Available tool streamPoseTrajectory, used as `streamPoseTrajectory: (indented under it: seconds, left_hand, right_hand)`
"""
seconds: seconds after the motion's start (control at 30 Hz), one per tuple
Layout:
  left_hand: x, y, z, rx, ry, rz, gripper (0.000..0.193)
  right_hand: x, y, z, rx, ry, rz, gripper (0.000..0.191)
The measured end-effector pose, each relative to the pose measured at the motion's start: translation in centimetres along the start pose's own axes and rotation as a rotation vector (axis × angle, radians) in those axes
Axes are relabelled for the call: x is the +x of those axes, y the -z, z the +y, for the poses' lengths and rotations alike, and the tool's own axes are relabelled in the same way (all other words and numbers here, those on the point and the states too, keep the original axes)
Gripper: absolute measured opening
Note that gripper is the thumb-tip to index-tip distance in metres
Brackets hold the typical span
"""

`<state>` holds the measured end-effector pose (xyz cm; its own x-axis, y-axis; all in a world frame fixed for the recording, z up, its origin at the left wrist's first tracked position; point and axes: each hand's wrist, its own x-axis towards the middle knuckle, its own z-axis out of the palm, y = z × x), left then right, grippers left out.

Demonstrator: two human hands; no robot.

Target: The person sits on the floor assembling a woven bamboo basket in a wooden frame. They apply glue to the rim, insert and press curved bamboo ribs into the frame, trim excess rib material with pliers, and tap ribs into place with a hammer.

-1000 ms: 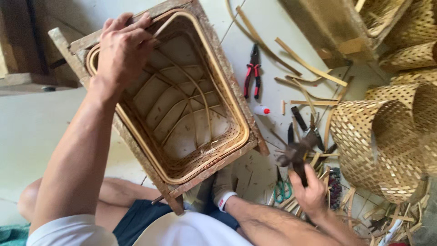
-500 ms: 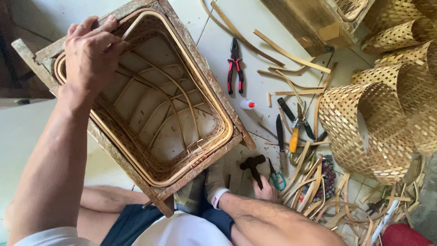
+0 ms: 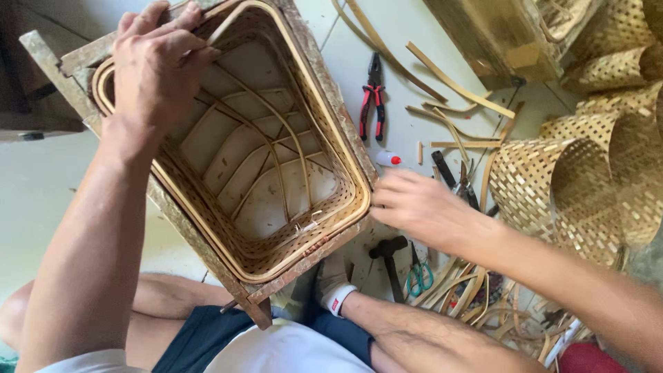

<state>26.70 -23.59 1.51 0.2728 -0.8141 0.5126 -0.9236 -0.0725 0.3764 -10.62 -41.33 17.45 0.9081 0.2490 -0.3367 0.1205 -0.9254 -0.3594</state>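
A rectangular woven bamboo basket (image 3: 207, 228) sits in a rough wooden frame (image 3: 331, 90) between my legs, its open top facing me. My left hand (image 3: 155, 65) grips the basket's rim at the far left corner, fingers curled over the edge. My right hand (image 3: 421, 207) reaches in from the right. Its fingertips touch the right side of the frame near the front corner and it holds nothing. A dark hammer (image 3: 388, 254) lies on the floor just below my right hand, next to my socked foot (image 3: 333, 284).
Red-handled pliers (image 3: 373, 103), a small white bottle with a red cap (image 3: 389, 159), green scissors (image 3: 419, 274) and loose bamboo strips (image 3: 456, 86) lie on the floor to the right. Woven baskets (image 3: 573, 186) stand at the far right, a wooden box (image 3: 497, 34) behind them.
My right hand set the hammer down on the floor by my foot and moved up to the basket's right side. My left hand has kept its grip on the rim.
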Motion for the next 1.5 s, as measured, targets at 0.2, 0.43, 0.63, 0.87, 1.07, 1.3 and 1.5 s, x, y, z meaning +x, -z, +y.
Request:
streamPoseTrajectory:
  seconds: [0.2,0.43,0.63,0.87,1.07,1.3,1.5]
  left_hand:
    - [0.3,-0.5,-0.2,-0.03,0.074,-0.005,0.003]
    - [0.6,-0.2,-0.1,-0.04,0.102,-0.055,0.01]
    - [1.2,0.6,0.6,-0.057,0.111,-0.085,0.006]
    - [1.6,1.3,1.2,-0.065,0.024,-0.018,0.002]
    - [0.6,-0.8,0.2,-0.124,0.201,-0.055,0.008]
    - [1.3,-1.2,0.0,-0.112,0.219,-0.069,0.008]
    - [1.2,-1.8,-0.3,0.006,0.121,-0.087,0.013]
  right_hand:
    - [7.9,-2.4,1.4,-0.32,0.189,-0.537,0.011]
    - [9.1,-4.9,4.6,-0.229,0.341,-0.524,0.01]
    - [8.5,-4.7,4.5,-0.08,0.285,-0.494,0.012]
    - [8.2,-3.2,4.0,-0.107,0.282,-0.36,0.008]
    - [11.0,-6.4,-3.2,0.558,0.115,-0.253,0.023]
    - [13.6,-11.9,-9.0,0.848,-0.149,-0.114,0.03]
    - [13.2,-12.0,-9.6,0.784,-0.212,-0.037,0.024]
